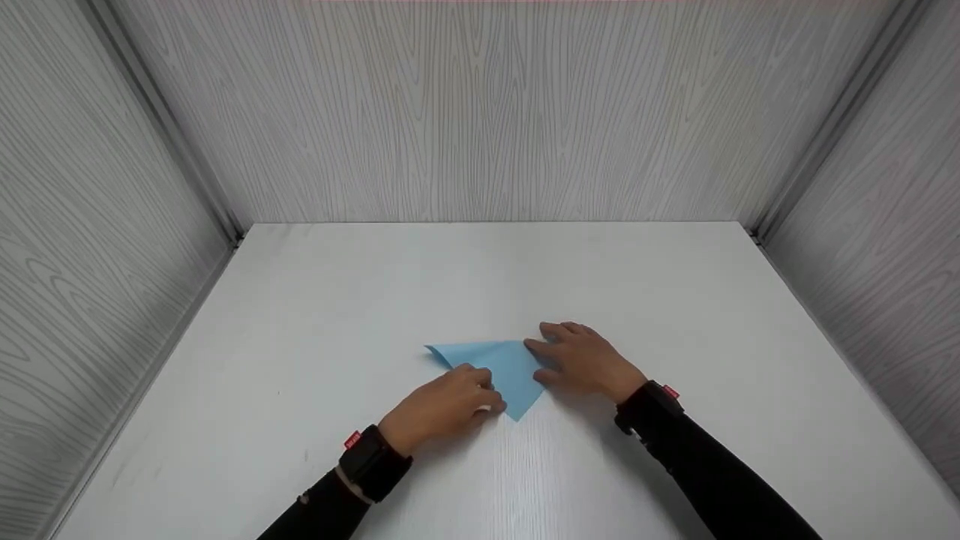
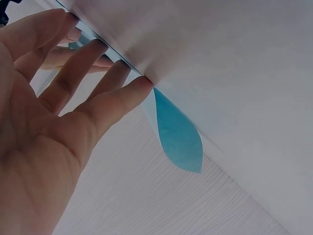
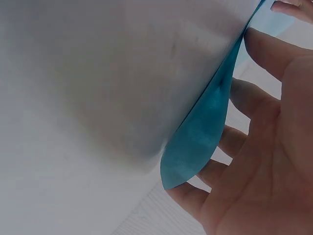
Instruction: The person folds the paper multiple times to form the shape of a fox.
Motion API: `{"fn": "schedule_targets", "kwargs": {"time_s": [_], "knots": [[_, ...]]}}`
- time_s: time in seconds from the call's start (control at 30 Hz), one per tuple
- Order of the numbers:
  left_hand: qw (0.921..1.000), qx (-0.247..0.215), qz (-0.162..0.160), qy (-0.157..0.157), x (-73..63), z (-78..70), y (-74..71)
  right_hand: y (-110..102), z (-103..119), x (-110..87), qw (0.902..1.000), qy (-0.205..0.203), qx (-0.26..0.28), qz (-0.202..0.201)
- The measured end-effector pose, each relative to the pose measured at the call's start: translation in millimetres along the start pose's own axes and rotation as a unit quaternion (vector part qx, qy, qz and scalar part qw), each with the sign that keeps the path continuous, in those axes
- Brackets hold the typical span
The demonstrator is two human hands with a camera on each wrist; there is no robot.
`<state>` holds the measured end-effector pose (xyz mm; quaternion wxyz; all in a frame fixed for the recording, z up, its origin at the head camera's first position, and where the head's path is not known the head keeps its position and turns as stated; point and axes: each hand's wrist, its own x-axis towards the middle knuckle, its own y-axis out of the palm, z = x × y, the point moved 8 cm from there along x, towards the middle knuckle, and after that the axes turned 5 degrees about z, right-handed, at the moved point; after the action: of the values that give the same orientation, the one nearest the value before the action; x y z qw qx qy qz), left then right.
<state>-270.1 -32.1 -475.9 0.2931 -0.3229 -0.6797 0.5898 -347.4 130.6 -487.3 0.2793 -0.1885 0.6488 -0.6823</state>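
A light blue sheet of paper (image 1: 511, 369) lies folded into a rough triangle in the head view, one point towards the person. My left hand (image 1: 444, 405) rests its fingertips along the near left edge of the paper. On the other side, my right hand (image 1: 589, 361) lies with spread fingers over the right part, covering that corner. In the left wrist view, the loose blue corner (image 2: 181, 137) bulges up past the fingertips. The right wrist view has another curled flap (image 3: 195, 142) standing beside the fingers, its tip at one finger.
The paper lies on a white tabletop (image 1: 360, 285). Pale wood-grain panels stand at the back (image 1: 480, 112), left (image 1: 90, 225) and right (image 1: 885, 225). Both wrists carry black bands, and dark sleeves cover the forearms.
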Motion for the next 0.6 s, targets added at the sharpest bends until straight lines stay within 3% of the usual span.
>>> {"fn": "schedule_targets", "kwargs": {"time_s": [0.3,0.6], "knots": [[0.9999,0.003,0.013,-0.003,0.3,1.5,1.7,0.8,-3.1,-0.4,0.9996,0.016,0.017,0.017],[0.9997,-0.012,0.021,-0.007,1.7,3.7,4.5,-2.2,-13.8,-14.0,0.9999,0.014,0.007,-0.003]]}}
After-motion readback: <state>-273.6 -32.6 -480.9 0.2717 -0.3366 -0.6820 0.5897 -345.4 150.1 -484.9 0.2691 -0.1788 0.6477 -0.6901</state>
